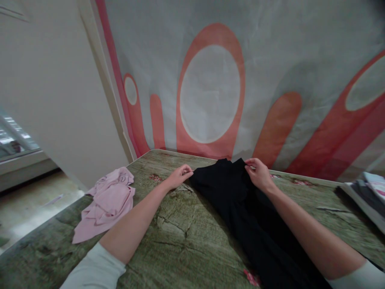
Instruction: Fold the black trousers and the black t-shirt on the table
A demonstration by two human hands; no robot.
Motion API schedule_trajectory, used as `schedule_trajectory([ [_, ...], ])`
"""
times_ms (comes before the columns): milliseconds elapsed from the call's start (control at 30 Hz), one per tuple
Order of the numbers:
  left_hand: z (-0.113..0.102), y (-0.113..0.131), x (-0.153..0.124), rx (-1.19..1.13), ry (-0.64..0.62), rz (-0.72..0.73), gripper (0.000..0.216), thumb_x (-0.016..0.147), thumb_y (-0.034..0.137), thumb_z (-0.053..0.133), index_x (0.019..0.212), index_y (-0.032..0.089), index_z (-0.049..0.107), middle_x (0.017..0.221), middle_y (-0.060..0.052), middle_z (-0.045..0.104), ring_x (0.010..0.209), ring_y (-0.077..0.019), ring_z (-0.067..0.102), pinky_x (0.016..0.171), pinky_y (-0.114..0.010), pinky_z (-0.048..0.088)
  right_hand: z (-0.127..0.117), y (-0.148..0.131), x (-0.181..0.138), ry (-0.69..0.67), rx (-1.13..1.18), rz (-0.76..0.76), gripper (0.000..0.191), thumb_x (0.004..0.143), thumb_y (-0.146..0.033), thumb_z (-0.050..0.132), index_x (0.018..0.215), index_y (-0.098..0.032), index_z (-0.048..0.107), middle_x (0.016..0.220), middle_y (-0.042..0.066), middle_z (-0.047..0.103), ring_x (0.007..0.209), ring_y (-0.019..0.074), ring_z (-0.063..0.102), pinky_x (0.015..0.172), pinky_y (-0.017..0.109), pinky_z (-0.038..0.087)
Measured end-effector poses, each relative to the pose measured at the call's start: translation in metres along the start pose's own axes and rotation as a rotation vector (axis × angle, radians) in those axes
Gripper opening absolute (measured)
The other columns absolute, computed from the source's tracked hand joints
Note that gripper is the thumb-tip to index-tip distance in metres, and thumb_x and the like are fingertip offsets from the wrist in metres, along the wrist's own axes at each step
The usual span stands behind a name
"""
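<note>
A black cloth garment (234, 204) stretches from the far middle of the table toward the lower right; its exact kind I cannot tell. My left hand (179, 176) pinches its far left corner, thumb and fingers together. At the far right corner, my right hand (258, 172) grips the fabric, which is lifted slightly there. Between both hands the far edge runs uneven, with a small raised fold. The near end of the garment passes out of view at the bottom, partly behind my right forearm.
A crumpled pink garment (112, 200) with dark lettering lies on the left of the wood-patterned table (174, 237). Folded clothes (365, 200) are stacked at the right edge. Behind the table hangs a grey sheet (264, 48) with orange and red shapes. A white wall panel (60, 80) stands at left.
</note>
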State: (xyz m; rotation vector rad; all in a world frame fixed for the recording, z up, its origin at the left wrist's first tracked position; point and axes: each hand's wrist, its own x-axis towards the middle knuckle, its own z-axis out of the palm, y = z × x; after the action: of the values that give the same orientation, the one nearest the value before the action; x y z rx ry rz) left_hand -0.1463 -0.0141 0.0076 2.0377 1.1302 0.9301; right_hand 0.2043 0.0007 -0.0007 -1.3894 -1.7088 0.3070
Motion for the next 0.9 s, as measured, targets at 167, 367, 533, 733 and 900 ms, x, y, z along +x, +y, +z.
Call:
schedule_trajectory([
  [167,0.002,-0.009,0.000,0.069,0.007,-0.031,0.030,0.085,0.038,0.046,0.104,0.015,0.048,0.077,-0.001,0.055,0.072,-0.0136,0.050,0.070,-0.026,0.040,0.002,0.025,-0.006,-0.101,-0.137,0.071,0.025,0.070,-0.014,0.050,0.094,-0.016,0.059,0.084,0.008,0.066,0.081,0.0209,0.061,0.075,0.033,0.045],
  [367,-0.005,-0.016,0.000,0.072,-0.068,0.005,0.033,0.084,0.032,0.047,0.112,0.014,0.047,0.082,-0.002,0.054,0.076,-0.0134,0.051,0.071,-0.025,0.040,0.009,0.033,-0.008,-0.154,-0.238,0.119,0.027,0.078,-0.030,0.052,0.098,-0.014,0.059,0.082,0.009,0.067,0.075,0.0202,0.062,0.066,0.028,0.043],
  [533,-0.001,-0.021,0.010,0.309,0.075,0.009,0.024,0.084,0.028,0.044,0.103,0.017,0.054,0.078,-0.002,0.056,0.075,-0.0154,0.052,0.073,-0.028,0.040,0.009,0.029,-0.010,-0.160,-0.319,0.129,0.028,0.080,-0.033,0.052,0.102,-0.016,0.057,0.079,0.006,0.067,0.070,0.0184,0.061,0.061,0.026,0.039],
  [733,0.000,-0.020,0.009,0.593,0.168,0.064,0.017,0.082,0.026,0.048,0.094,0.022,0.059,0.081,-0.002,0.061,0.085,-0.0194,0.053,0.084,-0.036,0.036,0.010,0.024,-0.015,-0.158,-0.399,0.124,0.028,0.082,-0.032,0.049,0.106,-0.018,0.053,0.085,0.006,0.066,0.075,0.0198,0.060,0.061,0.026,0.037],
  [900,-0.001,-0.021,0.007,0.300,0.123,0.042,0.024,0.085,0.032,0.045,0.100,0.019,0.058,0.088,-0.004,0.062,0.085,-0.0177,0.056,0.081,-0.031,0.041,0.009,0.016,-0.019,-0.149,-0.449,0.124,0.028,0.083,-0.034,0.047,0.106,-0.019,0.053,0.087,0.007,0.066,0.078,0.0223,0.061,0.060,0.028,0.035],
])
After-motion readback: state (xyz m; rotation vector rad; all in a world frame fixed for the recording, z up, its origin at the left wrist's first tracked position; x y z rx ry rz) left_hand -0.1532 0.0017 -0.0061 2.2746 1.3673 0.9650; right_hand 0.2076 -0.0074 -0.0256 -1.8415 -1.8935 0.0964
